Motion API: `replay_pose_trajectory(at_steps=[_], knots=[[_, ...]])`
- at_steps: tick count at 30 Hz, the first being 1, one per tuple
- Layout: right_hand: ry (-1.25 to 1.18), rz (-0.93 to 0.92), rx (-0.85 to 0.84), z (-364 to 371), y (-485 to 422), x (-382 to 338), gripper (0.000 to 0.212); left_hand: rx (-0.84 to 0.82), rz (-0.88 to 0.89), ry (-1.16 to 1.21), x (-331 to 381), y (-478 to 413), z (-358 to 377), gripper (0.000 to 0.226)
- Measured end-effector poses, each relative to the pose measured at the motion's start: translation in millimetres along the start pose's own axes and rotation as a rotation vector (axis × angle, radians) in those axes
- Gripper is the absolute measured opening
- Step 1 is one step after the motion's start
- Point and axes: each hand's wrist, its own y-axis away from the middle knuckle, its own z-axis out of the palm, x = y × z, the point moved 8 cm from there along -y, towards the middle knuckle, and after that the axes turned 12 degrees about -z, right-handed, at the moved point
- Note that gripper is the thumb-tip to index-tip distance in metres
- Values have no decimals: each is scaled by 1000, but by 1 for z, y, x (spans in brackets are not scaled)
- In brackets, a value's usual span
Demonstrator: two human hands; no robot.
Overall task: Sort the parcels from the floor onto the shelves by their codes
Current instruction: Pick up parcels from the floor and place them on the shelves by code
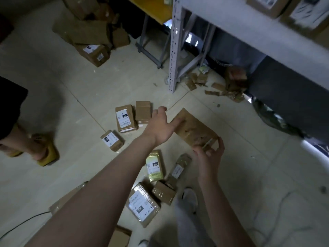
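A flat brown parcel hangs above the floor between my hands. My left hand grips its far left end, fingers under it. My right hand pinches its near right corner. Below lie several parcels on the tiled floor: a labelled box, a plain box, a small labelled box, a green-and-white packet marked 220, a long thin parcel, a small taped box and a box marked 220. The grey shelf board carries boxes at the upper right.
A perforated white shelf post stands on the floor, with torn cardboard scraps beside it. A heap of boxes sits at the upper left. Another person's foot in a yellow sandal is at the left. My white shoe is below.
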Motion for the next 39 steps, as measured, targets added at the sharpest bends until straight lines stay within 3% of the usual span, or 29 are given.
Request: replay_pose_trajectory(at_steps=[7,12,15,18,22,31,36,39], knots=[[-138,-156,20,-2,40,-191,103,-11,112,131,113,116,-61,65],[-105,-346,10,-2,96,-307,99,-22,182,467,174,214,-105,49],[-66,-427,-26,-8,140,-350,103,9,153,668,180,271,-119,55],[30,-516,-96,-17,180,-375,105,18,94,832,175,318,-119,64],[78,-587,-146,-34,223,-396,107,53,56,884,159,363,-118,66],[81,-819,-292,-38,284,-445,104,190,205,881,144,455,-152,71],[-49,-705,-421,-31,306,-469,105,242,237,977,142,493,-172,88],[-83,-675,-466,-26,314,-490,89,255,251,1027,140,513,-182,94]])
